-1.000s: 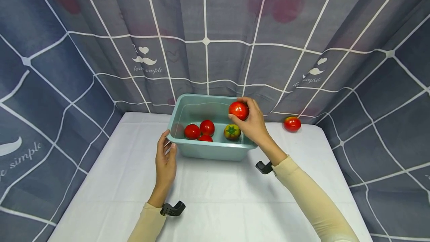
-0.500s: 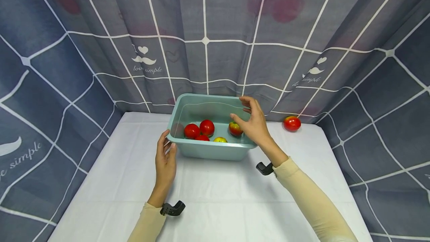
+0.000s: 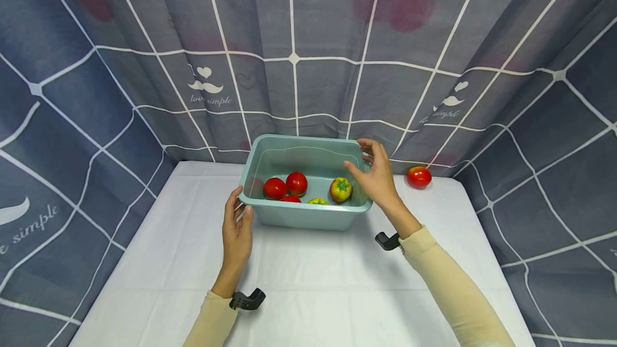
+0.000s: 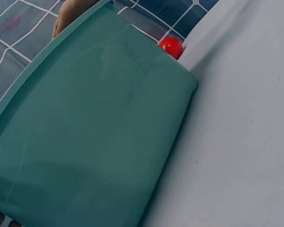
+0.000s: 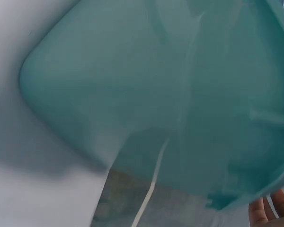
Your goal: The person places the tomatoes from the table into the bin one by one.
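A teal plastic bin (image 3: 308,219) stands at the back of the table. Inside are several tomatoes: red ones (image 3: 275,188) toward its left, one with a yellow-green top (image 3: 340,190) at the right, and another yellow-green top (image 3: 318,201) half hidden by the front wall. My left hand (image 3: 238,240) holds the bin's front left corner, fingers along the left side and thumb at the front. Over the right rim, my right hand (image 3: 378,178) has thumb and fingers spread, with nothing between them. Both wrist views are mostly filled by the bin's walls.
One more red tomato (image 3: 419,177) lies on the table to the right of the bin, near the back edge. White cloth (image 3: 308,293) covers the table. A grey-blue curtain with white lines (image 3: 318,90) hangs close behind and at both sides.
My right hand let go of the red tomato, which dropped into the bin, then moved right to the rim. A tomato in there rolled toward the front wall. The left hand stayed put.
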Available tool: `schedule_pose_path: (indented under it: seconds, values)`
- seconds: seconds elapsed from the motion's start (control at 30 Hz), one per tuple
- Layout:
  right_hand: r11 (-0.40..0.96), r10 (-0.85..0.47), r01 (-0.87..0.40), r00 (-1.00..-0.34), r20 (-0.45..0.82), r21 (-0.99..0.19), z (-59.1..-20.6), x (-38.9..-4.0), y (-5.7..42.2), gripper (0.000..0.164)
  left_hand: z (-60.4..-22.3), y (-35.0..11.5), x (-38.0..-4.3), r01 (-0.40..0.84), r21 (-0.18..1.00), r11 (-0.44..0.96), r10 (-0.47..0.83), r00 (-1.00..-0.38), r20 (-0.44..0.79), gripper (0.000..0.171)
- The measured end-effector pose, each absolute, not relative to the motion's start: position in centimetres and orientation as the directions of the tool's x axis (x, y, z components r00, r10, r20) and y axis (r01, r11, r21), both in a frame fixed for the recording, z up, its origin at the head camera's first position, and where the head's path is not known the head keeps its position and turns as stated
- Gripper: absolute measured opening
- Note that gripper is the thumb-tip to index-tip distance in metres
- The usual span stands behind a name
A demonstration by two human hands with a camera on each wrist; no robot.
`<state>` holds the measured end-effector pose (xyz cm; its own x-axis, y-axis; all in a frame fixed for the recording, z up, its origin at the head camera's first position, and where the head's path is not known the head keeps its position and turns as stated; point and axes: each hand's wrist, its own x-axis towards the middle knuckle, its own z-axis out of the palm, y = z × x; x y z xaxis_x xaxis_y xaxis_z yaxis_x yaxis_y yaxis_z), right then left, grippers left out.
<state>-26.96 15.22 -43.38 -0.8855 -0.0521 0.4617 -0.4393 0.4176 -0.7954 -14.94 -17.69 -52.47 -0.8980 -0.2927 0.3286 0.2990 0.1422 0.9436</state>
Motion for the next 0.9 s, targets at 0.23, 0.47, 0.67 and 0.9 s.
schedule_pose_path:
  seconds: [0.23,0.47,0.67,0.9]
  values:
    - [0.446,0.018,-0.411,-0.884,0.467,-0.795,-44.6,-27.8,17.8,0.060,-52.6,-17.7,-15.0,0.297,0.945,0.140,-0.298,-0.897,0.326,0.059]
    - [0.448,0.168,-0.339,-0.877,0.451,-0.827,-47.4,-29.1,21.4,0.054,-52.7,-17.6,-15.0,0.300,0.943,0.143,-0.299,-0.896,0.330,0.059]
    - [0.465,0.338,-0.204,-0.859,0.386,-0.862,-50.3,-30.2,24.8,0.053,-52.5,-17.8,-15.0,0.291,0.946,0.144,-0.302,-0.898,0.322,0.058]
    - [0.436,0.529,-0.072,-0.786,0.320,-0.897,-52.6,-31.3,28.4,0.058,-52.5,-17.7,-14.9,0.277,0.947,0.160,-0.297,-0.902,0.314,0.058]
